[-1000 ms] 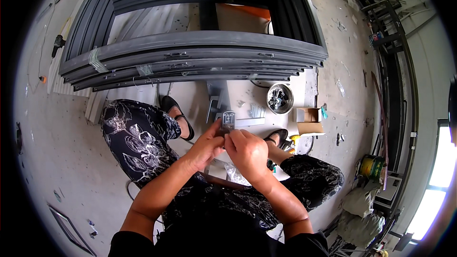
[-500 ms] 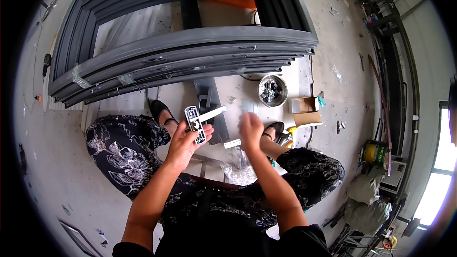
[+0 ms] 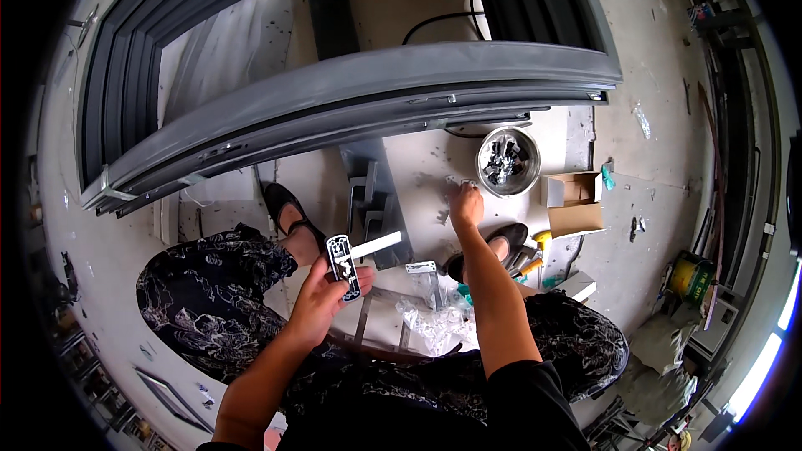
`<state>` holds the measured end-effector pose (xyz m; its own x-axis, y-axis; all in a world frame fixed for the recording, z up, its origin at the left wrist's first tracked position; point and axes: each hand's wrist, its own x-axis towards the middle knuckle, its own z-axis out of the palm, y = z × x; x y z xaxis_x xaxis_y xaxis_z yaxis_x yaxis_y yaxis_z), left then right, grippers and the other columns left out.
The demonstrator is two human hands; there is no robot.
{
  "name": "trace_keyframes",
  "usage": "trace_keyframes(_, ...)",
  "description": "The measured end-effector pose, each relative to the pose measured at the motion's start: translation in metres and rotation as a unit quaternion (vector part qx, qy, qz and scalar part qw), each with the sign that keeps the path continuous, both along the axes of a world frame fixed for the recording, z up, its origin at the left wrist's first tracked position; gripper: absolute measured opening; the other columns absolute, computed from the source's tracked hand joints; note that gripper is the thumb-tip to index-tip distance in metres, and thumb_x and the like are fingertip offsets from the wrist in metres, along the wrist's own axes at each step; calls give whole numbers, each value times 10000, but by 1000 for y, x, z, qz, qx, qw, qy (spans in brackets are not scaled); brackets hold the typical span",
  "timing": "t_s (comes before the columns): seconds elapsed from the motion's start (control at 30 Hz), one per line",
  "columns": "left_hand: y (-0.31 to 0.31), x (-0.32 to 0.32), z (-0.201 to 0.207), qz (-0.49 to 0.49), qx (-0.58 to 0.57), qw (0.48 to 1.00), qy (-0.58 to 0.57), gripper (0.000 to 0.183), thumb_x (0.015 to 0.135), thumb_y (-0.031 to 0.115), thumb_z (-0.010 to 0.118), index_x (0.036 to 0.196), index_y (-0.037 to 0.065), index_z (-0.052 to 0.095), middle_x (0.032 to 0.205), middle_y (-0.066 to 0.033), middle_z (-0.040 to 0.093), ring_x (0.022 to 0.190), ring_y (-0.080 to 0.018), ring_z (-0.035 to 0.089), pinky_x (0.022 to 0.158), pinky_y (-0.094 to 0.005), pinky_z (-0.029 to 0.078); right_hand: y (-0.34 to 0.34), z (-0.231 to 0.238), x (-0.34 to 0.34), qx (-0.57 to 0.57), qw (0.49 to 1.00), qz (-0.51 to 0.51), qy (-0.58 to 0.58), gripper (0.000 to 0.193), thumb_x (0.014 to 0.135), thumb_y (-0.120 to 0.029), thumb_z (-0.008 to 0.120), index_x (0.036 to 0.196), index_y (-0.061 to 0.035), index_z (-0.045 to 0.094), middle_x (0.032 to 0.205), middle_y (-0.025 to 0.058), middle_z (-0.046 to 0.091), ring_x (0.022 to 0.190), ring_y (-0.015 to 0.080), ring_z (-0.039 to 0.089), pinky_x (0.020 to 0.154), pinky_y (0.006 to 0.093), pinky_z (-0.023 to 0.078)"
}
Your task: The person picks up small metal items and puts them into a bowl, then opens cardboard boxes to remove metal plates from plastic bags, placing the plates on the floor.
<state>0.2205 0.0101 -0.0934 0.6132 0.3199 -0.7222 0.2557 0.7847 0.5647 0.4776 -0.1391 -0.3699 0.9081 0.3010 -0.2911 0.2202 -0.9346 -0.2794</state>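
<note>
My left hand (image 3: 317, 305) is closed around a window handle (image 3: 342, 269), its dark underside with white metal parts turned up and its white lever sticking out to the right. Reaching down ahead of my right knee, my right hand (image 3: 466, 207) has its fingers drawn together at small light pieces (image 3: 451, 180) on the floor. What those fingers grip, if anything, is too small to make out. Just beyond them stands a round steel bowl (image 3: 535, 174) holding many small metal and black parts. Between my feet lies a small white plate (image 3: 421, 267) on clear plastic.
Stacked dark grey window frames (image 3: 368, 71) span the space ahead. An open cardboard box (image 3: 576, 217) sits right of the bowl. Dark metal profile pieces (image 3: 372, 209) lie between my feet, crumpled clear plastic bags (image 3: 434, 326) nearer me. A yellow-and-orange-handled tool (image 3: 535, 255) is beside my right shoe.
My right hand has moved forward and right, down to the small pieces near the bowl. My left hand still holds the handle, slightly lower in view. The whole view has shifted.
</note>
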Motion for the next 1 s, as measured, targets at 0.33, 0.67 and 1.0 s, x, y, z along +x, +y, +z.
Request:
trace_keyframes(0.33, 0, 30, 22, -15, -24, 999, -15, 520, 910, -62, 361, 1414, 35, 272, 1240, -273, 547, 1171, -380, 559, 1024, -494, 455, -1, 26, 10, -19, 997, 17, 73, 181, 755, -193, 604, 872, -59, 641, 882, 179, 667, 818, 375, 638, 725, 476, 506)
trace_keyframes(0.67, -6, 16, 46, 16, -6, 995, -99, 453, 935, -29, 373, 1379, 37, 310, 1212, -242, 573, 1149, -353, 576, 1001, -450, 481, -2, 156, 20, 156, 976, 84, 130, 155, 702, -185, 688, 773, -49, 666, 744, 143, 669, 717, 327, 650, 671, 403, 516)
trace_keyframes(1.0, -3, -28, 25, 39, -17, 989, -140, 412, 913, 10, 420, 1321, 48, 380, 1172, -230, 593, 1095, -345, 606, 966, -469, 499, -45, 155, 5, 157, 984, -37, 75, 392, 669, -153, 713, 1033, -16, 664, 849, 147, 710, 799, 287, 685, 748, 362, 527)
